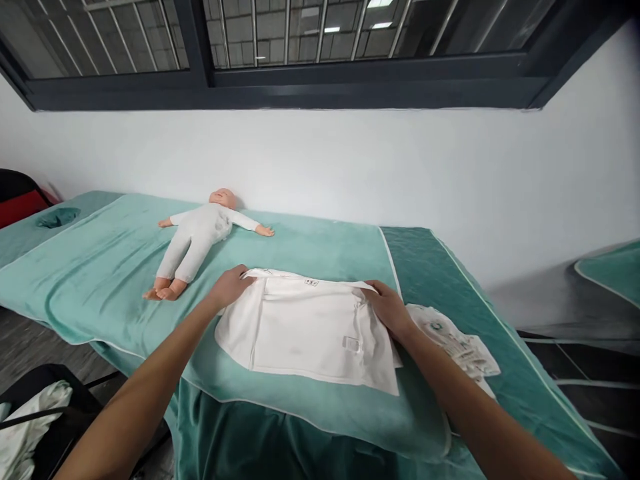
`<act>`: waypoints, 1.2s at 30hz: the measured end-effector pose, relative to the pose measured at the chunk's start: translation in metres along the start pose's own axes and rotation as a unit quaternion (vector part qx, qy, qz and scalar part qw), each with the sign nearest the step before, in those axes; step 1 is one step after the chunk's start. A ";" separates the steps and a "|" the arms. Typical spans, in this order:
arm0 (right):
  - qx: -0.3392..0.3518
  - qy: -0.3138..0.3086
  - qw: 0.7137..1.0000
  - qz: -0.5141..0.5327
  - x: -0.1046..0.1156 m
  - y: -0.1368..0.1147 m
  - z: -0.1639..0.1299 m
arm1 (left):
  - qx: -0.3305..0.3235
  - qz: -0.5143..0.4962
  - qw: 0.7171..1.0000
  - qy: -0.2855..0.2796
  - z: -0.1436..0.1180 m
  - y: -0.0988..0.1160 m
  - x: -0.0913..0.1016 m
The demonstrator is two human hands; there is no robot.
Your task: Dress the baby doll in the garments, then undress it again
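Note:
A white cloth garment, with small printed marks at its top edge and lower right, is spread over the near side of the green bed. My left hand pinches its upper left corner, and my right hand grips the upper right one; both hands are closed, with some fingertips hidden by the fabric. Beyond my left hand a baby doll in a white long-sleeved outfit lies on its back, arms spread. Just right of my right forearm is a crumpled white printed cloth.
The bed is covered with a light green sheet over darker green fabric. A white wall and a barred window stand behind. At lower left, a black chair holds pale cloth. A red and black item sits far left.

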State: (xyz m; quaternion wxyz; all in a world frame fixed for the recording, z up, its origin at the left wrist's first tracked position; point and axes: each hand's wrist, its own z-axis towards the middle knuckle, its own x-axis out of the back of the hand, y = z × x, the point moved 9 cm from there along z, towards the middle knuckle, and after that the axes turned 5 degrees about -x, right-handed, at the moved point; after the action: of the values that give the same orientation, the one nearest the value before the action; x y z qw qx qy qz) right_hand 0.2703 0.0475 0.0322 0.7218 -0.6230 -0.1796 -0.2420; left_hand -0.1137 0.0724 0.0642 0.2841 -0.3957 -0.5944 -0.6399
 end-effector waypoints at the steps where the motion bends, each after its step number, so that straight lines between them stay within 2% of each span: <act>1: -0.021 0.018 1.000 -0.012 0.006 0.009 0.007 | 0.009 0.013 1.000 0.018 0.005 -0.002 0.000; 3: -0.067 0.038 0.996 -0.050 0.018 0.020 0.026 | 0.028 0.047 0.998 0.039 0.019 -0.002 0.002; 8: -0.099 -0.002 0.979 -0.179 0.027 0.014 0.089 | 0.066 0.152 0.984 0.064 0.072 0.007 0.011; 11: -0.108 0.023 0.958 -0.263 0.021 0.008 0.110 | 0.054 0.224 0.964 0.133 0.092 0.022 0.012; 13: -0.080 0.065 0.942 -0.319 0.007 -0.004 0.107 | 0.018 0.257 0.949 0.179 0.093 0.039 0.002; 14: -0.045 0.089 0.935 -0.340 -0.003 -0.015 0.100 | -0.011 0.262 0.947 0.184 0.091 0.049 -0.008; 16: 0.050 0.119 0.933 -0.336 -0.030 -0.041 0.078 | -0.090 0.236 0.956 0.149 0.085 0.070 -0.038; 18: 0.129 0.078 0.944 -0.294 -0.063 -0.058 0.055 | -0.171 0.189 0.963 0.091 0.076 0.090 -0.070; 21: 0.142 0.037 0.957 -0.250 -0.089 -0.059 0.039 | -0.204 0.145 0.967 0.046 0.073 0.103 -0.098; 25: 0.095 0.050 0.965 -0.239 -0.085 -0.040 0.047 | -0.153 0.119 0.981 0.030 0.098 0.098 -0.107; 29: 0.101 0.081 0.971 -0.200 -0.073 -0.035 0.057 | -0.122 0.117 0.986 0.011 0.128 0.094 -0.112; 32: 0.080 0.087 0.971 -0.209 -0.071 -0.029 0.065 | -0.106 0.110 0.987 0.044 0.138 0.090 -0.110; 36: 0.004 0.092 0.961 -0.262 -0.067 -0.016 0.078 | -0.124 0.066 0.985 0.101 0.137 0.089 -0.104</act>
State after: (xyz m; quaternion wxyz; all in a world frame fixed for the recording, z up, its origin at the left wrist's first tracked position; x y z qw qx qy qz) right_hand 0.2096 0.1315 0.0202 0.6488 -0.5264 -0.2707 -0.4782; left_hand 0.0380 0.1843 0.0211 0.3335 -0.3995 -0.4511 -0.7250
